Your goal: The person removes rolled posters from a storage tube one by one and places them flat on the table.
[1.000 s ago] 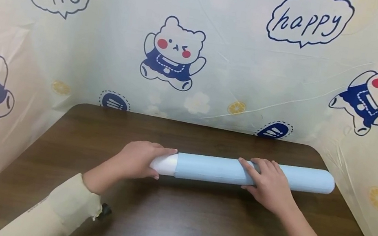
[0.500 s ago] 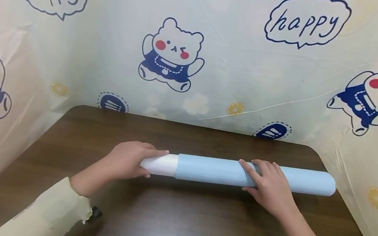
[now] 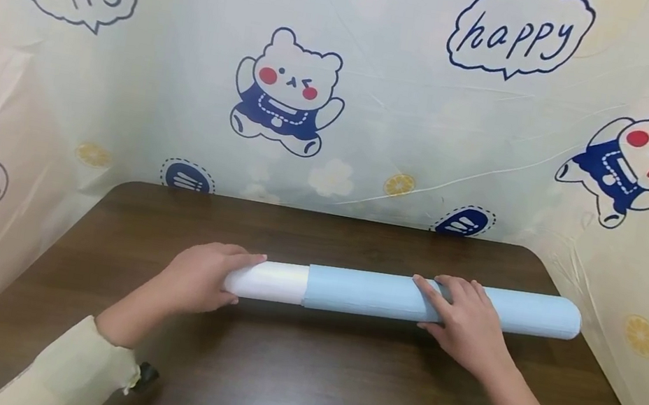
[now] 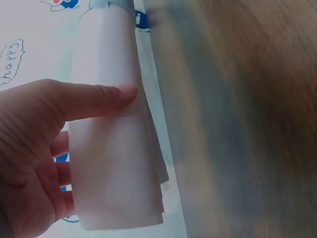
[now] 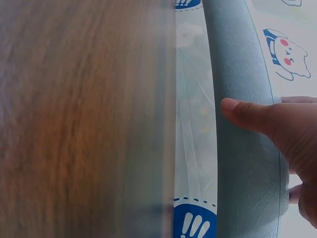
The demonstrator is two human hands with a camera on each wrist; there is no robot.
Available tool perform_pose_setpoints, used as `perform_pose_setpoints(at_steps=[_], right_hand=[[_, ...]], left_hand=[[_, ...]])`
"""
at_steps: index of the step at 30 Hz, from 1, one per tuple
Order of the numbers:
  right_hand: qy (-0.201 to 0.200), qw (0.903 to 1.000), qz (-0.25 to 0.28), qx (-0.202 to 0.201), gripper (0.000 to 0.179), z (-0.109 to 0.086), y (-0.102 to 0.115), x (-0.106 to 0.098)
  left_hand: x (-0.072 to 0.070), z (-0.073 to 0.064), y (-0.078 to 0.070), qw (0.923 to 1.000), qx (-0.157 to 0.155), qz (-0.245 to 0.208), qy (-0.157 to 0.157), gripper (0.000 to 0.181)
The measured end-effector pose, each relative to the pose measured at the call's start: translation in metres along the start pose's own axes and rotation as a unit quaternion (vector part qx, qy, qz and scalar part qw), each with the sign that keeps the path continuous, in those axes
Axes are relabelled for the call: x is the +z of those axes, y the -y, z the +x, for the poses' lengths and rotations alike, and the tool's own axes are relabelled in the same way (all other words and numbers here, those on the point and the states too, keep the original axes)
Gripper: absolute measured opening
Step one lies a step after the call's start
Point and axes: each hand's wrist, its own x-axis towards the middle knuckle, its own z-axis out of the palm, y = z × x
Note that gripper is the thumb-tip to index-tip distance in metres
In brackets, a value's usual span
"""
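The right hand (image 5: 297, 136) has a grey-blue tube (image 5: 247, 168) in its grip, thumb (image 5: 250, 116) laid over the near side, fingers (image 5: 295, 194) showing round the far side. Fine creases mark the tube. Nearer lies a wood-grained table (image 5: 84, 119), blurred along its edge; farther off I make out pale cloth (image 5: 194, 148), printed with a red-cheeked bear (image 5: 291, 57) and blue patches (image 5: 208, 220) with white strokes.
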Motion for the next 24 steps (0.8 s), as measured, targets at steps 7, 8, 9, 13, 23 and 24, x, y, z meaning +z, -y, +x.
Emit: perform_pose_setpoints(at_steps=[7, 8, 9, 13, 23, 24], right_hand=[[0.002, 1.0000, -0.007, 0.002, 0.087, 0.001, 0.004, 0.000], [0.002, 1.0000, -0.008, 0.001, 0.087, 0.001, 0.005, 0.000], [0.002, 1.0000, -0.008, 0.000, 0.087, 0.001, 0.006, 0.000], [0.006, 0.9999, -0.009, 0.000, 0.088, 0.003, 0.010, 0.001], [0.004, 0.9998, -0.020, -0.002, 0.086, 0.007, 0.019, 0.004], [0.004, 0.9997, -0.022, -0.002, 0.086, 0.007, 0.020, 0.005]], left_hand=[[0.009, 0.004, -0.008, 0.9988, 0.036, 0.018, -0.027, 0.071], [0.010, 0.006, -0.010, 0.9983, 0.044, 0.024, -0.031, 0.070], [0.011, 0.007, -0.012, 0.9978, 0.050, 0.028, -0.034, 0.069], [0.012, 0.012, -0.020, 0.9958, 0.066, 0.046, -0.043, 0.067], [0.012, 0.019, -0.028, 0.9972, 0.050, 0.054, -0.016, 0.073], [0.013, 0.019, -0.028, 0.9975, 0.045, 0.054, -0.010, 0.074]])
